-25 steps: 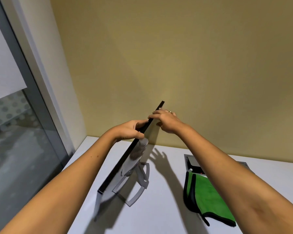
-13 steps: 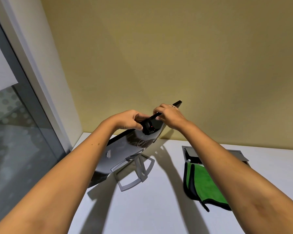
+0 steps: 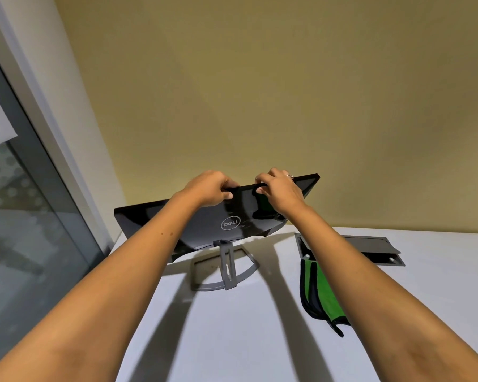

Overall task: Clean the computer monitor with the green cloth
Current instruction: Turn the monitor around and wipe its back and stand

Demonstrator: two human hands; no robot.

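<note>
The glossy black flat monitor (image 3: 204, 224), marked "DELL" on its back, is gripped along its top edge by the curled fingers of the left hand (image 3: 209, 190) and right hand (image 3: 280, 193).

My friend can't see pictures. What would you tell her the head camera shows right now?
Two hands, left hand and right hand, grip the top edge of a black monitor, its back with the logo facing the camera. It stands on a white desk by a yellow wall, and a green cloth lies untouched to the right.
</note>
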